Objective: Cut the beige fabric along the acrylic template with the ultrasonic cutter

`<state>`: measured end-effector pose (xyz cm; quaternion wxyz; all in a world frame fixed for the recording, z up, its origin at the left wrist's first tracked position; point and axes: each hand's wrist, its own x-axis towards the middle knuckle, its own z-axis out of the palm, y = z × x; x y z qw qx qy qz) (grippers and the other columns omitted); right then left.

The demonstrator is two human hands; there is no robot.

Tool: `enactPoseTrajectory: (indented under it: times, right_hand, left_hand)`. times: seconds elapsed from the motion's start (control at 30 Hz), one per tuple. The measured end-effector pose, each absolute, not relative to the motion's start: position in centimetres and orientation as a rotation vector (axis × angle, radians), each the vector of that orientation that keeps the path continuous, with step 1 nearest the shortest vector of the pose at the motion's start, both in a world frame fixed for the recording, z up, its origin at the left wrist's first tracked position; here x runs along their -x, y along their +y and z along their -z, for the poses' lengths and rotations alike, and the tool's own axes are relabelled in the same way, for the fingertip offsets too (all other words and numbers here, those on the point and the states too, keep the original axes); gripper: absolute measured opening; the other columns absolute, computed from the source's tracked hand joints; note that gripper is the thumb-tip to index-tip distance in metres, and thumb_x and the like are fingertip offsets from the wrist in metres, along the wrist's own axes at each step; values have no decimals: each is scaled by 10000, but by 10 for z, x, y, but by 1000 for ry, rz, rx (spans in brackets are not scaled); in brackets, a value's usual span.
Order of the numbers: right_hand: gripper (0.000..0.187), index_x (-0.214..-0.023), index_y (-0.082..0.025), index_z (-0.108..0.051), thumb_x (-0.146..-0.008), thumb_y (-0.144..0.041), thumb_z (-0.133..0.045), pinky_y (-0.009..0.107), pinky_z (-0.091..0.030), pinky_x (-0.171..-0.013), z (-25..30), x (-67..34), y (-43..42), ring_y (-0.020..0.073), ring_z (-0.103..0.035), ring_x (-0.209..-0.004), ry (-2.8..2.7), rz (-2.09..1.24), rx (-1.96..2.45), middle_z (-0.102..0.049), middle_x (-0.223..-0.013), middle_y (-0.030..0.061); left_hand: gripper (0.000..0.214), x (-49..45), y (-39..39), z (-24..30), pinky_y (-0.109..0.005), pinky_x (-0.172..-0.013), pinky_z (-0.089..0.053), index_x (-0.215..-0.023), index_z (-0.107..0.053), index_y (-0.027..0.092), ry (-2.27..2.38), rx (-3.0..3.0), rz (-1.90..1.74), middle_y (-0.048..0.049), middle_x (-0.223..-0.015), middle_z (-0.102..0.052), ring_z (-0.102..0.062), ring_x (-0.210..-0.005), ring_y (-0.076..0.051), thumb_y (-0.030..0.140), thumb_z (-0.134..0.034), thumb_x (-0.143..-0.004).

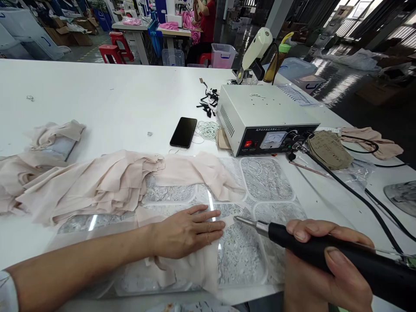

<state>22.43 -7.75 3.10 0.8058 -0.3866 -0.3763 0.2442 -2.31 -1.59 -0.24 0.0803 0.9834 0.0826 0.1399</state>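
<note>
My left hand (190, 232) lies flat, fingers stretched out, on a pale pink fabric piece (204, 264) spread over a clear plastic sheet with rounded panels (242, 251). In my right hand (328, 264) is a black-handled ultrasonic cutting pen (302, 242), fingers wrapped round its grip. Its metal tip meets, or hovers just above, the fabric's edge to the right of my left fingertips; I cannot tell which. Another pale pink piece (201, 171) lies flat beyond my left hand. Stacked pink fabric pieces (97, 182) lie to the left.
A grey power unit (266, 117) with a dial stands at the back right, its black cable (354, 195) running toward the pen. Near it are a black phone (183, 132), pale green cord (208, 130), brown card templates (329, 149) and black scraps (209, 102). Beyond the table sits a person (208, 21).
</note>
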Motion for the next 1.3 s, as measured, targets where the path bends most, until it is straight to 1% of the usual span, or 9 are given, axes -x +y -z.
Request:
enactPoseTrajectory:
  times: [0.17,0.3,0.77,0.9,1.1,1.3]
  right_hand:
    - [243,-864,-178,-567,-638,-115,-506,328,-490,-507,-35,-212,-77,137,-540,-524,-892,-614,766,-622,-700,2]
    - [215,-868,-177,-565,-662,-123,-536,330,-497,-516,-34,-207,-75,141,-553,-541,-904,-627,764,-624,-708,2]
    - [176,-841,-183,-574,-672,-137,-560,346,-503,-521,-37,-210,-73,134,-545,-512,-897,-634,764,-621,-683,-6]
    - [166,-862,-193,-577,-699,-165,-585,337,-498,-521,-37,-217,-84,130,-538,-517,-897,-698,772,-606,-691,-6]
    - [158,-850,-204,-578,-695,-179,-599,344,-508,-523,-36,-219,-90,132,-535,-518,-903,-711,805,-606,-691,-12]
    - [145,-841,-194,-579,-700,-164,-592,347,-514,-531,-36,-215,-87,133,-543,-530,-902,-708,801,-612,-687,-5]
  left_hand:
    - [351,23,-17,2,-423,-1147,-299,-1316,-528,143,248,-2979,-388,-68,-1396,-512,-376,-1370,-224,212,-347,-1023]
    - [348,24,-17,2,-428,-1157,-279,-1314,-526,140,238,-2999,-382,-52,-1413,-495,-358,-1378,-230,206,-350,-1021]
    - [376,25,-17,2,-467,-1163,-268,-1347,-494,136,231,-2961,-357,-86,-1420,-480,-317,-1402,-247,188,-319,-1018]
    - [368,25,-17,2,-474,-1151,-288,-1351,-484,120,218,-2971,-358,-94,-1413,-488,-321,-1400,-257,179,-355,-1011]
    - [359,25,-17,2,-457,-1164,-256,-1345,-490,117,218,-2993,-354,-60,-1427,-474,-325,-1395,-261,187,-365,-1015]
    - [362,25,-17,2,-455,-1162,-250,-1350,-484,118,219,-2989,-360,-59,-1426,-475,-328,-1393,-259,194,-362,-1018]
